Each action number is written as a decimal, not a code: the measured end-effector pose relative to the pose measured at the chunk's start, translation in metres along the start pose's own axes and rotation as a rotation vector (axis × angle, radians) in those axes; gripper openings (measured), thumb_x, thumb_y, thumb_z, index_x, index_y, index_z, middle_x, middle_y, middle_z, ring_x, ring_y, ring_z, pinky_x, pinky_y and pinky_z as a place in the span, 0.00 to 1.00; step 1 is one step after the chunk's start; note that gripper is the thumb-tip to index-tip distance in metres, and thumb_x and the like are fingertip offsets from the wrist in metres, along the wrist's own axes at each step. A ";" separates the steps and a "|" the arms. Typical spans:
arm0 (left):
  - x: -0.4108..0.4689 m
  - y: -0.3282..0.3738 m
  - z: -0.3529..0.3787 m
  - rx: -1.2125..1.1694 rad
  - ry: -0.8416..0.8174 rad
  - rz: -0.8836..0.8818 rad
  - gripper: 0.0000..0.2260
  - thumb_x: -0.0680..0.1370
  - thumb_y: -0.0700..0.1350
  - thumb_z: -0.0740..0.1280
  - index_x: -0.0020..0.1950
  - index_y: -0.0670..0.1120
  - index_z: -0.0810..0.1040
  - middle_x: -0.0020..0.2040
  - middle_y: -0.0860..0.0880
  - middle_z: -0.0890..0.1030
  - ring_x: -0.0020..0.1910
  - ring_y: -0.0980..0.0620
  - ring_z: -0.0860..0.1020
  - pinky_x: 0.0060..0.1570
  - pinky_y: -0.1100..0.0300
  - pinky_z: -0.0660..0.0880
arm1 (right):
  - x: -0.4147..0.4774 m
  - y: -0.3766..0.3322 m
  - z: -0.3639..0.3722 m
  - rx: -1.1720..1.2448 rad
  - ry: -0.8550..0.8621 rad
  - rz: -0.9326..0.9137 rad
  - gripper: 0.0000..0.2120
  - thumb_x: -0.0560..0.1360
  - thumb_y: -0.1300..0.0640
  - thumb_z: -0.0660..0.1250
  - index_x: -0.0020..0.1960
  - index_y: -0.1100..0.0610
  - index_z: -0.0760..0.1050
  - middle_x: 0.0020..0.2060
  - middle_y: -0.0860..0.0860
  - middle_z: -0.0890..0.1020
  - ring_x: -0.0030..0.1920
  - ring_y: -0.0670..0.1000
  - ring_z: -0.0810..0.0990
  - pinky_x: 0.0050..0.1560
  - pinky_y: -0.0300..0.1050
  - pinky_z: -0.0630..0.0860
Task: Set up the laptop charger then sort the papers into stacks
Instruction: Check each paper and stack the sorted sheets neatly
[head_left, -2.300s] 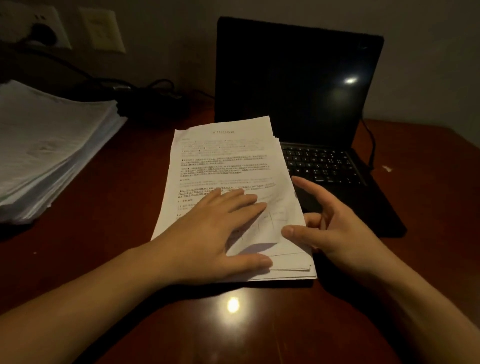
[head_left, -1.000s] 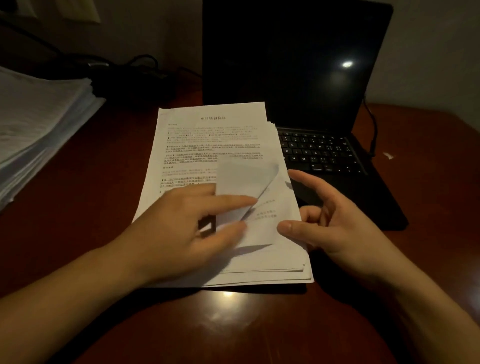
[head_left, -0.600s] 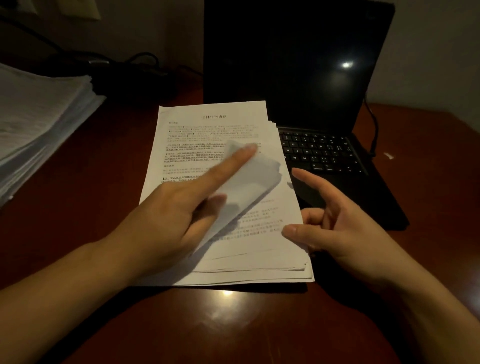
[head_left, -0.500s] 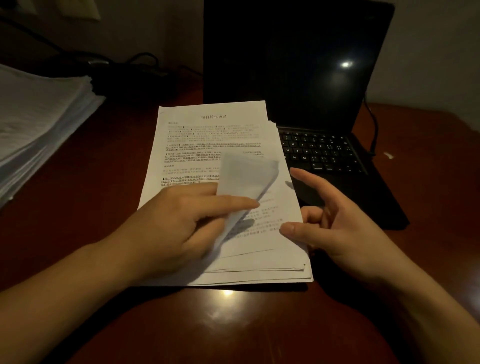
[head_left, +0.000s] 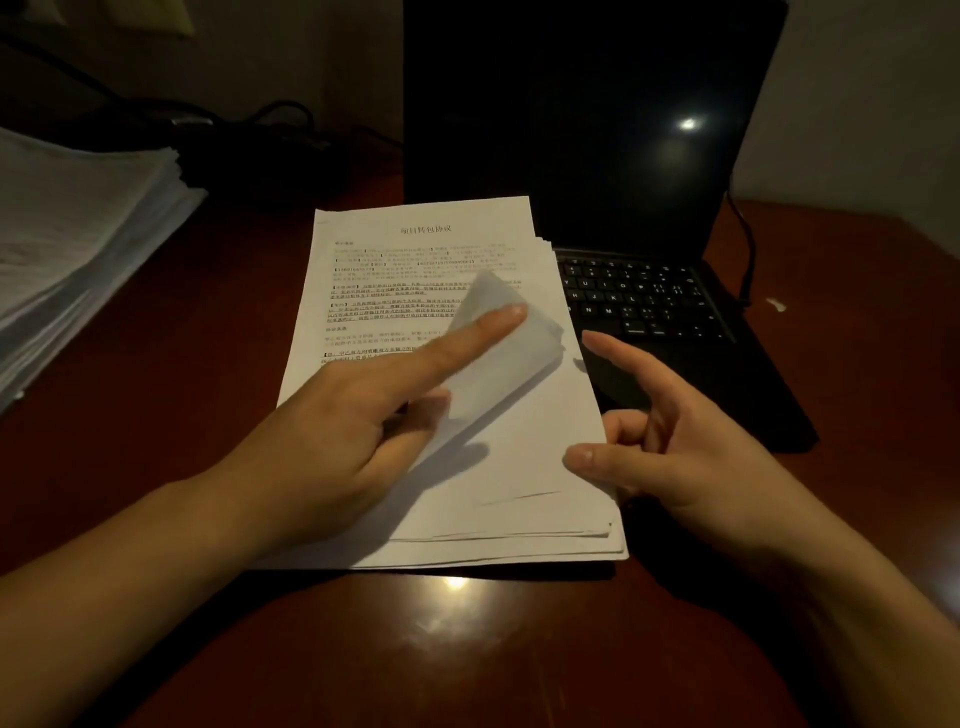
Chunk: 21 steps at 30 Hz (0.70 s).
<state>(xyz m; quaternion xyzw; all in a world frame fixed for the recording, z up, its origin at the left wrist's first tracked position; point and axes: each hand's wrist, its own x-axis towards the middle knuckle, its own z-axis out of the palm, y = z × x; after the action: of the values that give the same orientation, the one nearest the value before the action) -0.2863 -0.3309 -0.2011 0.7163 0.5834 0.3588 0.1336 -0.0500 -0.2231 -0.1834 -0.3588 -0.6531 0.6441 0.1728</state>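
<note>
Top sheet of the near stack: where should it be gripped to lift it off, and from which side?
Grip the curled-up lower right corner, which the left hand holds folded back off the stack. Come from the right, where the right hand is open beside it: elsewhere the top sheet lies flat, offering no edge.

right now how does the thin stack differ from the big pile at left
The thin stack holds few sheets; the big pile is far thicker. The left hand curls back the thin stack's top sheet; the big pile lies untouched. The thin stack overlaps the laptop; the big pile sits apart. Both are white paper on the desk.
</note>
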 end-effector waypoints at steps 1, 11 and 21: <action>0.000 -0.002 0.000 0.028 -0.011 0.022 0.25 0.81 0.48 0.59 0.76 0.67 0.63 0.50 0.53 0.79 0.47 0.55 0.76 0.45 0.65 0.74 | 0.000 0.000 0.002 -0.007 0.005 -0.005 0.46 0.67 0.63 0.74 0.76 0.36 0.58 0.34 0.54 0.83 0.36 0.52 0.84 0.37 0.39 0.80; 0.000 -0.006 0.005 0.042 -0.005 0.036 0.18 0.80 0.56 0.63 0.70 0.60 0.73 0.50 0.61 0.79 0.47 0.64 0.78 0.43 0.70 0.75 | 0.003 0.003 0.003 0.013 0.040 -0.026 0.46 0.67 0.60 0.74 0.78 0.41 0.57 0.32 0.52 0.82 0.34 0.48 0.83 0.36 0.37 0.78; -0.003 -0.004 0.003 0.206 -0.207 0.069 0.29 0.73 0.73 0.61 0.70 0.63 0.74 0.62 0.59 0.77 0.57 0.62 0.73 0.47 0.71 0.75 | 0.003 0.004 0.010 -0.060 0.089 -0.030 0.42 0.70 0.61 0.74 0.74 0.35 0.58 0.36 0.54 0.84 0.39 0.55 0.86 0.37 0.41 0.81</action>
<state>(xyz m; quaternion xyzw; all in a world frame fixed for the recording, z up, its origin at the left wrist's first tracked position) -0.2880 -0.3318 -0.2066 0.7791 0.5751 0.2259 0.1063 -0.0584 -0.2287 -0.1890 -0.3823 -0.6691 0.6051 0.2001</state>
